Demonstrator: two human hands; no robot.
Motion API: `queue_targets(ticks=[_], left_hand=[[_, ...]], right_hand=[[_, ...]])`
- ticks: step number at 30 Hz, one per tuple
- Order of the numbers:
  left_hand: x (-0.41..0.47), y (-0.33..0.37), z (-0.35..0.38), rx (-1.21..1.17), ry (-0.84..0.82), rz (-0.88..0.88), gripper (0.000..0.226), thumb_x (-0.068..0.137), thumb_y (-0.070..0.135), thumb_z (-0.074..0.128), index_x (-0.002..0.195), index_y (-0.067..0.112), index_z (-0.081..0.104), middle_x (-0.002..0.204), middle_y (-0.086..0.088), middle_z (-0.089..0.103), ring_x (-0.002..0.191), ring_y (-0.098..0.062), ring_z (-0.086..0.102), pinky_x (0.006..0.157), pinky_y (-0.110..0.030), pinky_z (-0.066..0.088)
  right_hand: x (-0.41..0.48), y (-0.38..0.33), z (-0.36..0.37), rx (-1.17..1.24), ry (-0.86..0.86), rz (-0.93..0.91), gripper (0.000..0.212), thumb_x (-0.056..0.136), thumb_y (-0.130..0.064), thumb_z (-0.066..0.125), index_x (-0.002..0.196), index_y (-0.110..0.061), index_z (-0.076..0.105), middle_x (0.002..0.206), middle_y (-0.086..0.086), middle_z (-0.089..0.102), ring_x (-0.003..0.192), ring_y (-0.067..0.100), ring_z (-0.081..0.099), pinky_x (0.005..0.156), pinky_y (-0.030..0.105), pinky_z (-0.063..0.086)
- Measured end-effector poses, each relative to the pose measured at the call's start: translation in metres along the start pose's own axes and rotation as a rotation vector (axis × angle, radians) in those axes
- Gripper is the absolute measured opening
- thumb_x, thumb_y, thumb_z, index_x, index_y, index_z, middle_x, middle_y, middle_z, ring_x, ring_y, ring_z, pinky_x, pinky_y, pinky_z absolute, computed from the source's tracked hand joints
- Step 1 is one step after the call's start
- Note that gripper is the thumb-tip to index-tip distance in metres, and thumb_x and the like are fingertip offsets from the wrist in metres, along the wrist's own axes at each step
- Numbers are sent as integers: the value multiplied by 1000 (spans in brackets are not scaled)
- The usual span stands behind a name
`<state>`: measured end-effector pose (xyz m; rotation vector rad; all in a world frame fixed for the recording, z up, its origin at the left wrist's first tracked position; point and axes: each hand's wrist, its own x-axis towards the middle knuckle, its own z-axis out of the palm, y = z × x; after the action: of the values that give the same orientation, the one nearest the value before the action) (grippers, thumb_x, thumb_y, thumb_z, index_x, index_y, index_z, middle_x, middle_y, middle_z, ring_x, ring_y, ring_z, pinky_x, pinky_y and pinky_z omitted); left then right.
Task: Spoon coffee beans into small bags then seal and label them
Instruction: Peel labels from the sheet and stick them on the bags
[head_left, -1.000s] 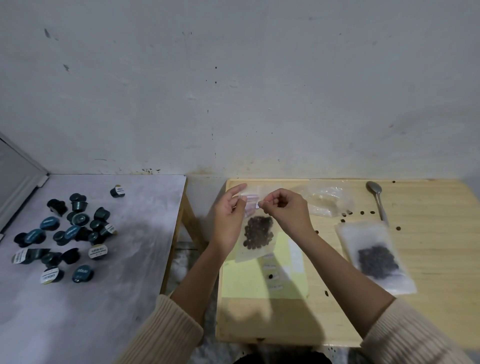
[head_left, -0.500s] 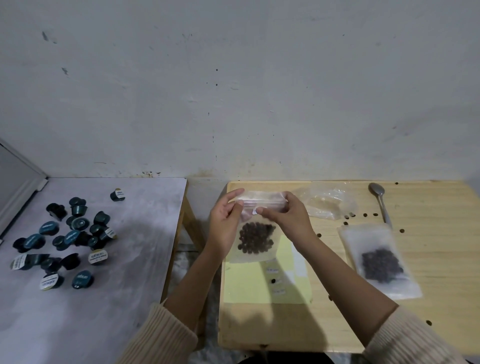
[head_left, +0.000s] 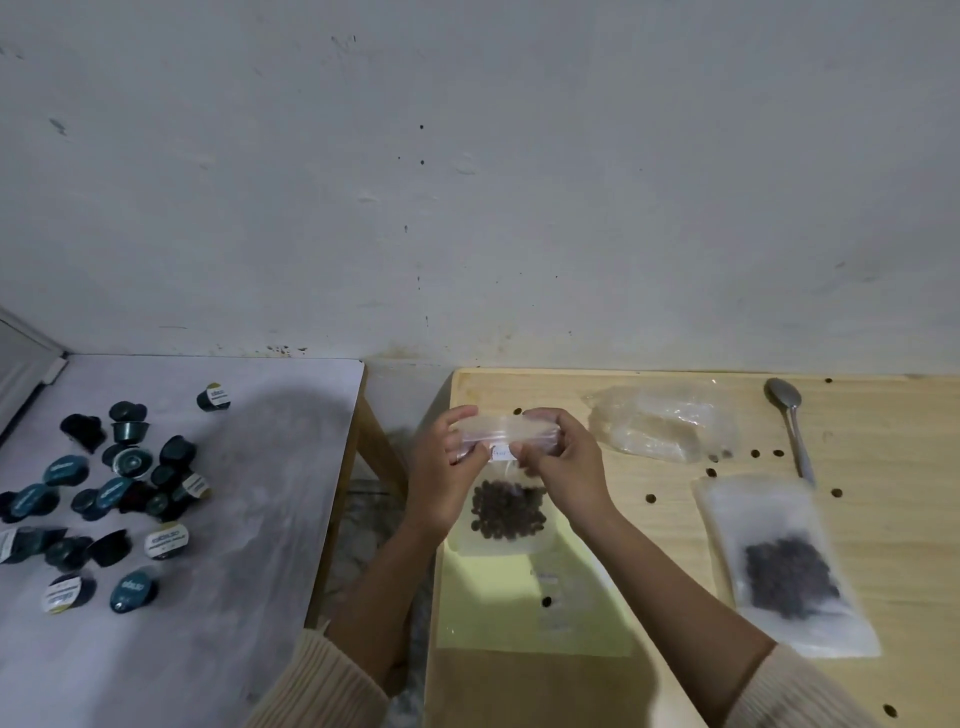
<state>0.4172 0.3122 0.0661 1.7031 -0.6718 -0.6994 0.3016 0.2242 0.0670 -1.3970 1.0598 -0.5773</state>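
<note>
Above table (head_left: 883, 426), bag (head_left: 504, 483) top in pinch of left hand (head_left: 447, 467) and right hand (head_left: 566, 462), beans (head_left: 506, 512) below.

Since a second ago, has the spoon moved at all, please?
No. The spoon lies where it did: bowl near the table's back edge, handle tip by the right bag's far corner.

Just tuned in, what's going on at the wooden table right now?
A person's left hand and right hand pinch the top strip of a small clear bag of coffee beans, held over a yellow sheet; a small white label sits near its top. A second filled bag and a spoon lie to the right.
</note>
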Motion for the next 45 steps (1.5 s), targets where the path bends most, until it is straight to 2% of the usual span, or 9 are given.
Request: queue_targets(ticks=[3,7,15,20,27,30,37,42,45], left_hand=[[12,-11,-3,-39,-21,18,41,86,-3,59,121,15,49,107,-4,63,95,-13,65,76,-25,56],[29,-31,-6,-69,-88,-82,47,88,0,57,126,27,45,101,-10,62,92,-23,63,79,-40,56],[52,-65,-4,-71,17,-251,48,92,-3,48,136,12,37,103,-1,58,96,-13,59,77,-19,52],[58,-73,6,-55,58,-257,44,92,-3,49,134,8,40,98,0,60,94,-14,59,88,-29,51],[73,-66,32,-45,99,-251,39,92,-1,50,126,17,47,89,-5,59,83,-16,57,76,-23,49],[84,-71,42,43,171,-251,40,91,3,51,130,14,47,110,-16,61,101,-29,59,87,-37,50],[91,-66,60,271,148,-178,45,90,4,54,134,3,42,135,-15,48,124,-24,45,105,-23,33],[84,-66,61,445,47,-70,47,90,5,53,134,-5,39,139,-20,39,130,-28,36,98,-4,16],[84,-70,60,543,-21,-80,50,92,11,53,137,-4,36,148,-18,28,139,-28,24,110,-21,16]], right_hand=[[23,3,9,21,18,48,28,75,-3,72,95,-21,63,71,6,64,56,15,62,65,34,55],[58,14,20,73,42,101,24,78,-9,73,96,-21,61,83,11,68,71,28,65,68,37,56],[89,38,47,-134,-6,40,45,83,-16,68,123,-13,47,94,1,60,75,13,56,54,2,40],[94,51,44,-225,-4,-14,62,83,-21,69,136,-13,38,121,5,58,106,17,55,85,19,44],[108,49,24,-242,66,15,68,82,-16,70,139,-12,34,130,5,52,115,14,48,91,17,35],[110,52,17,-287,86,-5,65,80,-12,71,137,-9,39,130,6,52,120,17,48,96,17,34],[108,61,2,-582,-18,-168,42,87,-15,62,126,-2,52,140,14,41,133,26,36,108,21,22],[108,65,-2,-645,-86,-187,31,90,-15,57,116,1,56,144,19,34,137,30,29,107,22,19],[108,65,-3,-667,-126,-200,29,91,-14,53,115,2,55,146,21,32,140,29,24,108,22,17]])
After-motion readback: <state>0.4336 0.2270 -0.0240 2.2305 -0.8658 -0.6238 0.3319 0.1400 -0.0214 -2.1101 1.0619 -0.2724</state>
